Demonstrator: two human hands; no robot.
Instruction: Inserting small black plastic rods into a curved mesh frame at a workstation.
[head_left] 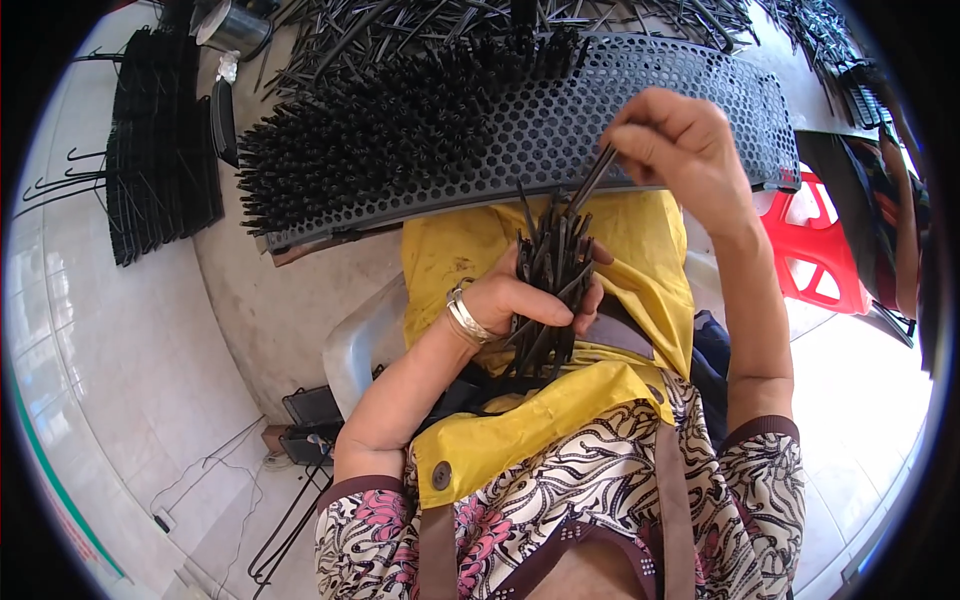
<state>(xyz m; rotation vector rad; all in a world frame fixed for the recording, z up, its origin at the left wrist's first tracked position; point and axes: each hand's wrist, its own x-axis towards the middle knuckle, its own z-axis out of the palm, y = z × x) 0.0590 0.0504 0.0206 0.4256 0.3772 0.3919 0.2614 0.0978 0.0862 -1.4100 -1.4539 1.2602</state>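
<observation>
My left hand [535,305] is wrapped round an upright bundle of thin black strips [553,262] over my lap. Above it, my right hand [672,140] pinches one dark strip [594,182], whose lower end meets the top of the bundle. Just beyond both hands lies a long dark panel [640,90] full of round holes. Its left part is densely filled with upright black pieces [370,140]; holes on the right side show bare. Part of the bundle is hidden behind my left fingers.
Loose black strips [350,40] are heaped behind the panel. At the left stand stacked black racks with hooks [150,150], a metal can [235,28] and a black-handled tool [222,120]. A red plastic chair [815,245] and another person's arm [903,220] are at the right.
</observation>
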